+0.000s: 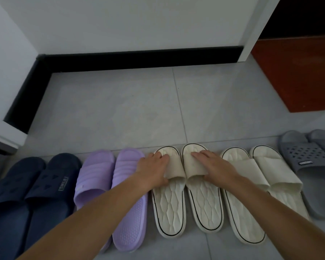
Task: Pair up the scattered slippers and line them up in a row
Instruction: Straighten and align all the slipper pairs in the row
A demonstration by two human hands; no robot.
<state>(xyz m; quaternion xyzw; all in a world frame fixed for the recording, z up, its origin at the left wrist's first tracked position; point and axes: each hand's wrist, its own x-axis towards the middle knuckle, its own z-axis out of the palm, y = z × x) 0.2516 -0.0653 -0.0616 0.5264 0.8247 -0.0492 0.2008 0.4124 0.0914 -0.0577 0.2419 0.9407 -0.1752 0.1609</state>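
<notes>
Slippers stand side by side in a row on the grey tile floor, toes toward the wall. From the left: a navy pair (32,186), a purple pair (111,184), a cream pair with black trim (186,203), a second cream pair (257,194), and a grey perforated pair (308,162). My left hand (154,169) grips the strap of the left slipper of the middle cream pair, thumb under the strap's edge. My right hand (212,167) lies on the strap of that pair's right slipper, holding it. The two slippers touch at the straps.
A white wall with a black baseboard (139,59) runs across the back and down the left side. A red-brown mat (298,72) lies at the far right. Bare tile floor (120,109) stretches between the slipper row and the wall.
</notes>
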